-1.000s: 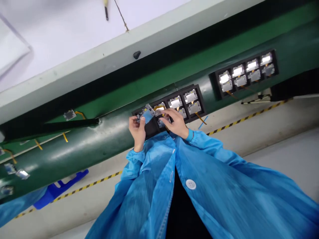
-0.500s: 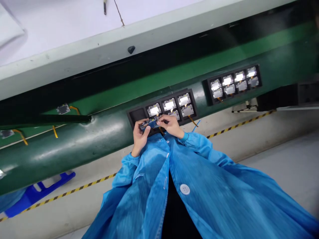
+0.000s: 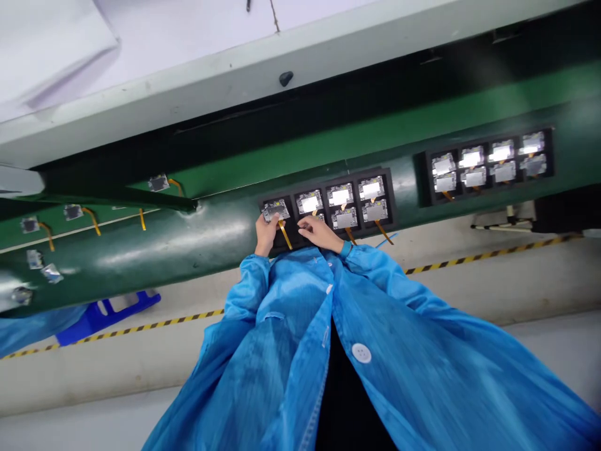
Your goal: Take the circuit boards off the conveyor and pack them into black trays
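My left hand [image 3: 265, 234] pinches the lower edge of a small module [image 3: 275, 210] with a shiny screen and an orange flex cable [image 3: 284, 235]. The module lies in the leftmost upper slot of a black tray [image 3: 392, 202] on the green conveyor belt [image 3: 188, 241]. My right hand [image 3: 320, 232] rests just to the right, its fingers bent together with the tips on the tray's lower row. What is under those fingertips is hidden. The other slots hold several similar modules [image 3: 371, 188]. Both arms are in blue coat sleeves.
A second black tray [image 3: 550, 164] full of modules sits further right on the belt. Several loose modules [image 3: 158, 183] with orange cables lie on the belt to the left. A blue plastic object [image 3: 107, 311] and yellow-black floor tape [image 3: 488, 255] are below the belt. Another person's blue sleeve [image 3: 23, 332] shows at left.
Both hands held the module above the tray's near edge before. It now lies in the leftmost slot under my left hand, and my right hand has let go and moved right.
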A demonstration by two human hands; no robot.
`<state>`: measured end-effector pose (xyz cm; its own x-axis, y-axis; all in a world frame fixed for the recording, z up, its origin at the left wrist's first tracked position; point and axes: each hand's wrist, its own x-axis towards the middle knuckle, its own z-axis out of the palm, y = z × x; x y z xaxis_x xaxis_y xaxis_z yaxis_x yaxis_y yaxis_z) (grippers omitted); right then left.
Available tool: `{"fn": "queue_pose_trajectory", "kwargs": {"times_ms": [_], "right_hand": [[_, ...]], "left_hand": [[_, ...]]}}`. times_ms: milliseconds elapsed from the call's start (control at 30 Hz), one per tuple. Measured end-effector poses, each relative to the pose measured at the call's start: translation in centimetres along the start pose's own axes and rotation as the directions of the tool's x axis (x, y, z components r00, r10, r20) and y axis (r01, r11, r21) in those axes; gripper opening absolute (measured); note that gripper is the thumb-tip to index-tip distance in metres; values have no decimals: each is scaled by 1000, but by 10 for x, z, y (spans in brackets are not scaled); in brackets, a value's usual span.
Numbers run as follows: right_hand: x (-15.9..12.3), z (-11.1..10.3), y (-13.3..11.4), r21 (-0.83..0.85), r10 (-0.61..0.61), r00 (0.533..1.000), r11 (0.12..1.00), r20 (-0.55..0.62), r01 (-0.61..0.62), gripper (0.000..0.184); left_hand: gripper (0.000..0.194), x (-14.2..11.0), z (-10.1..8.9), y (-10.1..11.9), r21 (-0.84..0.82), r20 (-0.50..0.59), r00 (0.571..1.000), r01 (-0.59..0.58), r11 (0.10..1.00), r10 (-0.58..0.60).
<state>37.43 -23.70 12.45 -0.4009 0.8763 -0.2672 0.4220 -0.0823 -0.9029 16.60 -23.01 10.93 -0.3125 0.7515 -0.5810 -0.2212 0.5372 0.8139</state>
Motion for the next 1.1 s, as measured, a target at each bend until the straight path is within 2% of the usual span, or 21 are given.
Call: {"fn": "queue_pose_trajectory", "kwargs": {"times_ms": [100,200,333,467,533,667,833,1000,1100], "right_hand": [[-7,-1,6,-25,-23,995,999,99,25,9],[-13,-3,11,-15,-33,991,999,129,35,9],[-21,-10,16,-6,-36,995,999,91,36,13],[-33,-21,22,-17,-42,999,999,19,42,18],[-38,-27,26,-25,-32,999,999,-14,32,19],[-46,-31,35,-63,-8,1000,998,-18,7,20],[-48,-32,37,-92,2,1000,996,21,0,19],[-46,-34,34,-100,17,999,995,27,-14,20],[-46,-35,33,-101,13,999,995,44,-9,20]], "left_hand": [[38,4,4,-5,-6,-14,1000,-7,1000,7],[37,5,9,-8,1,-3,1000,-16,1000,16],[43,3,5,-11,8,24,1000,10,1000,-10],[69,-15,-10,-17,41,-3,999,-41,998,42],[74,-26,-14,-20,68,7,998,-69,995,69],[75,-41,-4,-23,65,40,994,-105,992,103],[85,-45,13,-21,71,103,985,-150,986,142],[93,-48,8,-24,200,66,987,-155,968,145],[96,-49,5,-27,289,55,974,-226,930,220]]}}
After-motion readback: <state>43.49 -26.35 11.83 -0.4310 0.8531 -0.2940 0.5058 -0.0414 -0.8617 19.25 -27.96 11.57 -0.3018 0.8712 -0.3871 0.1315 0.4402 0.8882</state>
